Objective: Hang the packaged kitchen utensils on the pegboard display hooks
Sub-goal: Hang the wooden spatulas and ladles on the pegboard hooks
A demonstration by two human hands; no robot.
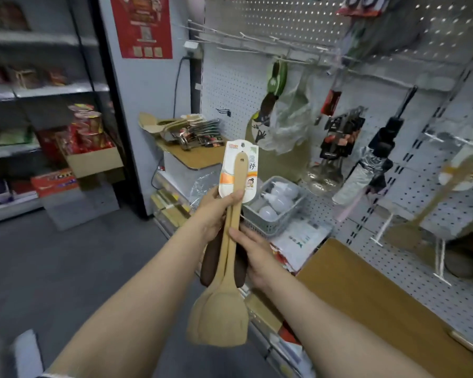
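Observation:
I hold a bunch of packaged wooden spatulas [224, 309] upright in front of me, blades down, with a white and orange card [238, 170] at the top. My left hand [216, 211] grips the handles just below the card. Lower down, my right hand [253, 252] holds the handles from the right side. Dark brown handles show behind the light wood ones. The pegboard [284, 20] with long bare metal hooks [230, 36] rises ahead and to the right. One wooden spatula [432, 203] hangs on the right, blurred.
More packaged utensils [186, 129] lie piled on a wooden-topped stand at the back. A grey basket of light bulbs [273, 205] sits below the pegboard. Black utensils [339, 137], an umbrella [372, 165] and a plastic bag hang there. Grocery shelves [38, 91] line the left. A wooden counter [380, 296] lies near right.

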